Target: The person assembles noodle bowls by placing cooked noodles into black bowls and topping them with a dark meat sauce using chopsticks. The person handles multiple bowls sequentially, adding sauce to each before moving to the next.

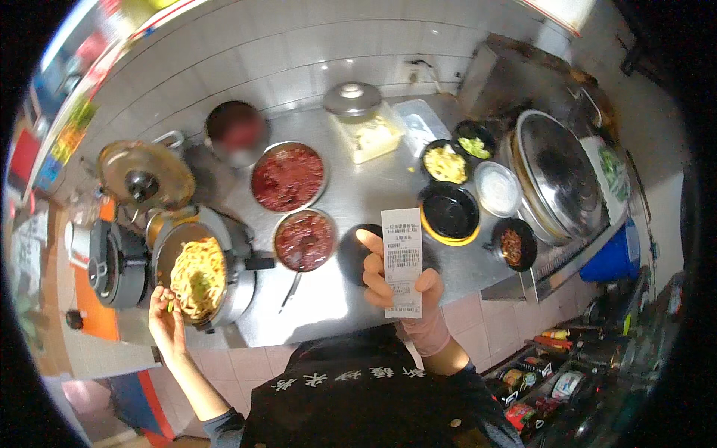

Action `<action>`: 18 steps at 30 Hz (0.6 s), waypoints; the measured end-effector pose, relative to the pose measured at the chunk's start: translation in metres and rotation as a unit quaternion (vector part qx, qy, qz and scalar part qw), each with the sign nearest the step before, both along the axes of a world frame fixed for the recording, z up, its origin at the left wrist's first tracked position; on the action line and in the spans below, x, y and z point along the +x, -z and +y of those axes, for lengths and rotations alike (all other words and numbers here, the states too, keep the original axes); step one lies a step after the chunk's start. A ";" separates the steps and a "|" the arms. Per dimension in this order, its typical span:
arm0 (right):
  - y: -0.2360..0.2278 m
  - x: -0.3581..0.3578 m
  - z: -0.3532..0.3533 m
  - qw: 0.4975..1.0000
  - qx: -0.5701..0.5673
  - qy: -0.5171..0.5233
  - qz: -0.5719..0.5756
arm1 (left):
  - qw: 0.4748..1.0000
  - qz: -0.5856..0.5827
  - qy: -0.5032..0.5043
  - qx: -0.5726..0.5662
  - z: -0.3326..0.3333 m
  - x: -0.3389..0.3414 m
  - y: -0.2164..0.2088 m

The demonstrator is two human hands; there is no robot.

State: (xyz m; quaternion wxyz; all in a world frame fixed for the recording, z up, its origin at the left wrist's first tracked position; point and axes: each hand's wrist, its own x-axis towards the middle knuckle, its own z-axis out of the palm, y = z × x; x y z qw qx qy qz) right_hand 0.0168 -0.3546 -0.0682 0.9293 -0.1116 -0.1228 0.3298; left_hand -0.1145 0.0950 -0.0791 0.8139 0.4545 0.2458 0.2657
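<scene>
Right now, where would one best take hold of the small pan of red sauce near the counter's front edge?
Grip the small pan of red sauce by its thin handle, coming from the counter's front edge. The handle slants from the rim toward the person and lies free, while bowls crowd the pan's other sides.

Paper slip (pixel 402 261): narrow white receipt printed with dark lines, upright, face toward the camera, near centre above the steel counter edge. Pinched from behind and at the sides by fingers.

Noodles (pixel 199 278): heap of yellow strands with a bit of green on top, lifted above the open round pot (pixel 224 287) at near left. The pot is steel, with a dark handle pointing right.
</scene>
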 end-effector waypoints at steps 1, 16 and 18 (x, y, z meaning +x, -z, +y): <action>-0.004 -0.004 0.021 1.000 -0.012 -0.004 -0.004 | 1.000 -0.009 0.002 0.007 0.025 -0.015 0.008; -0.012 -0.052 0.210 0.973 -0.061 0.059 0.215 | 0.976 0.050 0.135 0.166 0.117 0.003 0.011; -0.005 -0.029 0.210 0.984 -0.107 0.063 0.129 | 0.960 0.087 0.131 0.230 0.117 0.005 0.006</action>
